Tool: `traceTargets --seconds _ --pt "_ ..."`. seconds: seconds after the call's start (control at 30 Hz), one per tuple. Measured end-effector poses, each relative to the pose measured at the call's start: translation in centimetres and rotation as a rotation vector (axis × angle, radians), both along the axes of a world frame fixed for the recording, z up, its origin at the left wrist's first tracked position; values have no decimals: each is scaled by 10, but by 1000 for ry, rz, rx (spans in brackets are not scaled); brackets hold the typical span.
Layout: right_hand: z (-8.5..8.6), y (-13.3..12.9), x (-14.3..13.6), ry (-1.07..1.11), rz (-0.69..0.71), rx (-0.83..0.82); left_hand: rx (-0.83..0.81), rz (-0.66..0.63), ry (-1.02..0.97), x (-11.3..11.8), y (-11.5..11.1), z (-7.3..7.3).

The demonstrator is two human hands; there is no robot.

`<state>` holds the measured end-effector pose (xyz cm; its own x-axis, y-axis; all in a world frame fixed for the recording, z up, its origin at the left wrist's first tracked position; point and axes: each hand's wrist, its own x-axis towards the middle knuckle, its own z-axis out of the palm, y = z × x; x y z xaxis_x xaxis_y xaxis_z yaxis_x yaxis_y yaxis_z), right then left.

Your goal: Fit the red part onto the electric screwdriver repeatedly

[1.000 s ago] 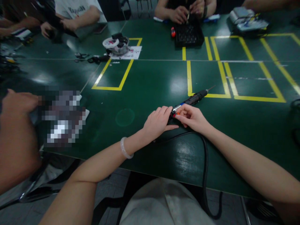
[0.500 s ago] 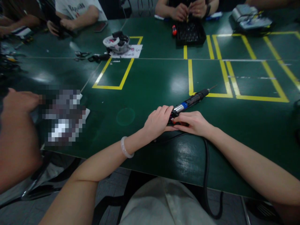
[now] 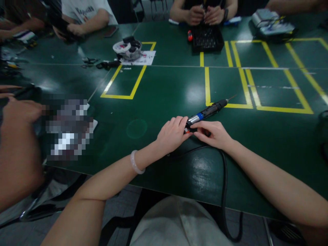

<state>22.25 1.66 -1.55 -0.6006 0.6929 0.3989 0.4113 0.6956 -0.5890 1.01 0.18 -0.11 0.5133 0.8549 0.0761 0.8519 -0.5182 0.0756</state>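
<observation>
A corded electric screwdriver [image 3: 207, 112] with a black body, a silver and blue band and a long thin bit lies slantwise on the green table, its bit toward the upper right. My left hand [image 3: 172, 134] is closed over its rear end, which the fingers mostly hide. A small red and white part [image 3: 187, 130] shows beside my left thumb. Close by on the right, my right hand [image 3: 214, 134] has curved fingers, with thumb and forefinger apart near that rear end. The black cord [image 3: 224, 177] runs beneath my right wrist and over the table edge.
Yellow tape [image 3: 230, 106] marks boxes on the table. Across it, a co-worker's hands [image 3: 205, 15] are over a black tray [image 3: 208, 39]. A tape roll [image 3: 128, 49] sits on white paper. At left is a neighbour's forearm [image 3: 20, 143], beside a blurred-out item [image 3: 69, 130].
My right thumb and forefinger have parted and drawn back slightly from the screwdriver's rear, so the red and white part shows more. My left hand stays in place.
</observation>
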Motion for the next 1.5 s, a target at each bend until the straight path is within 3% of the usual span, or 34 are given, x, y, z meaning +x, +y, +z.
traceTargets --seconds 0.23,0.4,0.9,1.13,1.27,1.5 --pt "-2 3 1 -34 -14 -10 48 11 -11 -17 11 -5" --pt "-4 4 2 -70 -18 -31 48 84 21 -42 22 -2" --pt "-4 5 1 -99 2 -38 77 593 105 -161 97 -7" --pt "-4 5 0 -88 -1 -28 83 729 118 -216 132 -10" --pt "-4 5 0 -81 3 -27 83 778 125 -229 142 -9" --pt "-5 6 0 -92 8 -34 65 804 138 -231 146 -9"
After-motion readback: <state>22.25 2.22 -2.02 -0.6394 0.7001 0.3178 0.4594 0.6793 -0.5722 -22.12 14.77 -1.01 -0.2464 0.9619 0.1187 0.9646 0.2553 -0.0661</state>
